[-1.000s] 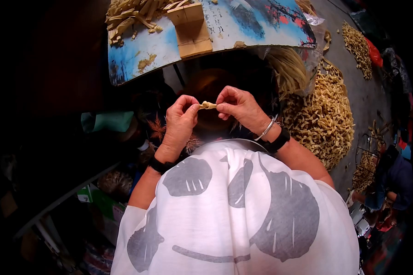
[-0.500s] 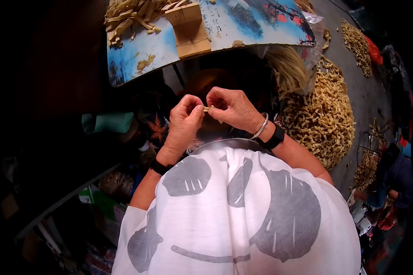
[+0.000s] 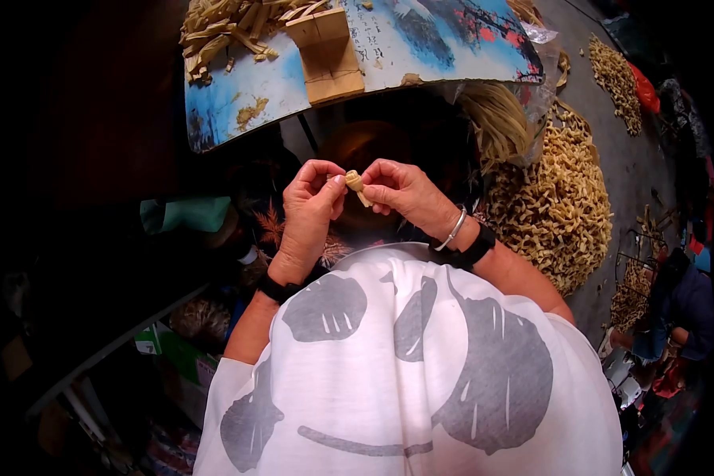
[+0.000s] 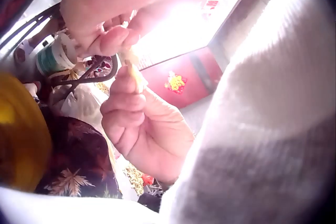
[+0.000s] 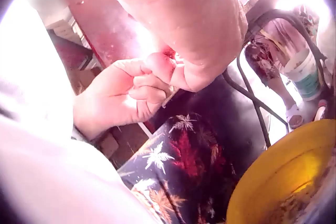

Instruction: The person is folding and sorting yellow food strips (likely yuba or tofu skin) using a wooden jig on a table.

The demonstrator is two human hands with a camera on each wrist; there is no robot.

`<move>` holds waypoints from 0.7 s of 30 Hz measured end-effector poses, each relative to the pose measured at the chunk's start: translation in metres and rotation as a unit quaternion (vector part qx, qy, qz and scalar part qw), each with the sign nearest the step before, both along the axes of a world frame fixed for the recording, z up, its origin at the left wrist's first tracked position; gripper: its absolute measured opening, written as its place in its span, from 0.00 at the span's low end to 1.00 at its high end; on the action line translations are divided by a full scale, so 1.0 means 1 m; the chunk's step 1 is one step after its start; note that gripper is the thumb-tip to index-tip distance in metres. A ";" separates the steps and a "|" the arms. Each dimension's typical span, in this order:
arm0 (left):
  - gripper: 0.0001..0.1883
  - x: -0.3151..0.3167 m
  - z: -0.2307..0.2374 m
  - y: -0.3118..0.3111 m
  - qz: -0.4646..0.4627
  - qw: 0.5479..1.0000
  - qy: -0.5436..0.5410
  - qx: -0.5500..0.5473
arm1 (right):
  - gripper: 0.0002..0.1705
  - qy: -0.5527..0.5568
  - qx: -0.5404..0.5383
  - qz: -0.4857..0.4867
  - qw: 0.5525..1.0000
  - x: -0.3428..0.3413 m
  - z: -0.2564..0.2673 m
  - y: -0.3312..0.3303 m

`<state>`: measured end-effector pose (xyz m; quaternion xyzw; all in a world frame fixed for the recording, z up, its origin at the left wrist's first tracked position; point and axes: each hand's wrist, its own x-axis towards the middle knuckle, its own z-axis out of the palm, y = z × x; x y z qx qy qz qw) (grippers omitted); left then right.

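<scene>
In the head view, a small pale-yellow knotted strip is held between both hands in front of the chest, with a short tail hanging below the knot. My left hand pinches it from the left between thumb and forefinger. From the other side, my right hand grips it with thumb and curled fingers. The left wrist view has the pale strip at the fingertips of the right hand. In the right wrist view, fingers mostly hide the strip, and the two hands' fingertips meet.
A picture-topped table ahead bears a wooden stand and a pile of cut strips. Long strips hang at its right corner. Beside my right arm lies a heap of knotted pieces. Low ahead is a yellow basin.
The hands came together over the strip, then parted slightly. The knot now shows upright with its tail down, where before it lay sideways between the fingers.
</scene>
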<state>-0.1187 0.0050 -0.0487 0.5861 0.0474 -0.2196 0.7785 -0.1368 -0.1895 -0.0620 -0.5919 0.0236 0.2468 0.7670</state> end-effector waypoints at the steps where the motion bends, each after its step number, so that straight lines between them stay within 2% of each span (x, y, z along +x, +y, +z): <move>1: 0.06 0.000 0.000 0.001 0.019 0.999 0.018 -0.024 | 0.08 0.005 0.006 -0.010 1.000 0.001 0.003 0.000; 4: 0.06 0.003 -0.007 -0.001 0.104 0.982 0.032 -0.155 | 0.08 0.028 0.042 -0.047 0.998 0.001 0.003 0.001; 5: 0.10 0.005 -0.006 0.000 0.098 0.982 0.049 -0.157 | 0.07 0.036 0.056 -0.061 0.996 0.001 0.002 0.001; 9: 0.15 -0.004 -0.007 -0.008 -0.013 0.993 0.056 -0.104 | 0.07 -0.010 0.035 -0.088 0.995 -0.003 -0.001 0.016; 12: 0.12 -0.005 -0.010 -0.009 0.010 0.998 0.007 -0.058 | 0.05 -0.119 -0.166 -0.105 0.973 -0.005 0.008 0.017; 13: 0.11 -0.003 -0.013 -0.007 -0.006 0.999 -0.014 -0.035 | 0.05 -0.192 -0.270 -0.126 0.935 -0.002 0.011 0.015; 16: 0.14 -0.002 -0.012 -0.003 -0.064 0.998 -0.014 0.024 | 0.07 -0.276 -0.271 -0.157 0.909 0.007 0.012 0.010; 21: 0.13 -0.004 -0.006 -0.009 -0.069 0.997 -0.013 0.017 | 0.06 -0.273 -0.244 -0.118 0.923 0.012 0.015 0.014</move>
